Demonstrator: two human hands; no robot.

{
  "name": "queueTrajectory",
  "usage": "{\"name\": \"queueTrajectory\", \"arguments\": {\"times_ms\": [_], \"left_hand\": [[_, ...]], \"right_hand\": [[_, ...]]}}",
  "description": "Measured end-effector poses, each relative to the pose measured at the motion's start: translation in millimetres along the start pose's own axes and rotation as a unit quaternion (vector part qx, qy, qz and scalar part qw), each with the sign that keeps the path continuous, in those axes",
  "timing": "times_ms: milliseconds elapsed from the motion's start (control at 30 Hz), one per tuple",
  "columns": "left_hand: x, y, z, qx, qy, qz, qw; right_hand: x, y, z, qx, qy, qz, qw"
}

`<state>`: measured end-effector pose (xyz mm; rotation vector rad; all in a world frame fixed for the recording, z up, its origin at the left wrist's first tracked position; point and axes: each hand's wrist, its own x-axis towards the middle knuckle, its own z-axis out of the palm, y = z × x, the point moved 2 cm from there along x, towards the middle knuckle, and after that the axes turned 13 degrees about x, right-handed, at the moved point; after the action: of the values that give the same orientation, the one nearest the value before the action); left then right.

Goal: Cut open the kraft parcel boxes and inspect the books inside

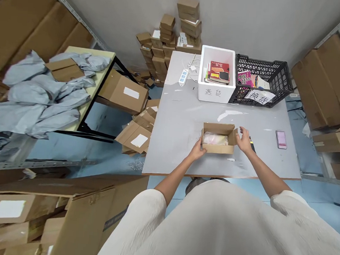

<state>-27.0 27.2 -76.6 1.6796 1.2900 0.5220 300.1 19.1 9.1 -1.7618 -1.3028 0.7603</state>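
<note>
On the grey table lies a small open cardboard box, its flaps raised. Inside it rests a pale pinkish item in clear plastic wrapping; its kind does not show. My left hand grips the box at its left end. At the opposite end my right hand has its fingers apart, the thumb side close to the right flap; whether it touches the flap I cannot tell. Partly under the right hand is a dark tool with a yellow part.
At the table's back stand a white foam box with books and a black crate. A phone lies right, a power strip back left. Grey parcels cover a side table. Cartons fill the lower left.
</note>
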Motion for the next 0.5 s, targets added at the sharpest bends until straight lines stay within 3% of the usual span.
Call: {"name": "queueTrajectory", "arguments": {"times_ms": [67, 167, 267, 367, 500], "left_hand": [[2.2, -1.7, 0.4, 0.03, 0.002, -0.001, 1.0], [3.5, -5.7, 2.2, 0.106, 0.012, -0.026, 0.994], [1.7, -5.3, 3.4, 0.176, 0.026, -0.03, 0.984], [-0.9, -0.6, 3.2, 0.209, 0.036, 0.021, 0.977], [-3.3, 1.2, 3.7, 0.221, 0.022, 0.063, 0.973]], "right_hand": [[0.9, -23.2, 1.9, -0.076, -0.019, -0.131, 0.988], [5.1, -51.1, 21.0, -0.134, -0.151, -0.242, 0.949], [15.4, -57.9, 53.4, -0.19, -0.29, -0.246, 0.905], [28.0, -46.7, 88.3, -0.282, -0.393, -0.198, 0.853], [39.0, -28.5, 127.4, -0.372, -0.473, -0.202, 0.773]]}}
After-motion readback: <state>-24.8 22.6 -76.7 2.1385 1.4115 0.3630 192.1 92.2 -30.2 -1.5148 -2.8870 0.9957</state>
